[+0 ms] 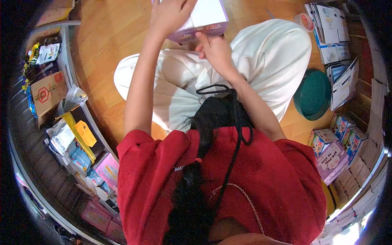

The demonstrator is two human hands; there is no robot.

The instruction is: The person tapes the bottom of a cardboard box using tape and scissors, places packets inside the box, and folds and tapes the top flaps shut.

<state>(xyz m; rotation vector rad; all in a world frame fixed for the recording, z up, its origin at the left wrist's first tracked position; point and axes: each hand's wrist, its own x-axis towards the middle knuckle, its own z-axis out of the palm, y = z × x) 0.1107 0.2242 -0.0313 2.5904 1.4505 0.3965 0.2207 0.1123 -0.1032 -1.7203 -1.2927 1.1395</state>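
Observation:
In front of my crossed legs a box with a white top and purple printed sides (207,14) sits on the wooden floor, its far part cut off by the frame's top edge. My left hand (171,17) lies over the left part of its top, thumb apart from the other fingers, whose tips are out of view. At the near side of the box is my right hand (215,50), its index finger stretched toward the purple printed face and the other fingers loosely bent. Nothing shows in its grasp. Whether that fingertip presses on the box I cannot tell.
Shelving on the left holds a brown carton (48,94), a yellow packet (84,134) and pink boxes (107,169). Along the right are stacked white packs (332,26), a tape roll (304,22), a green round basket (312,94) and a pink-purple box (332,160).

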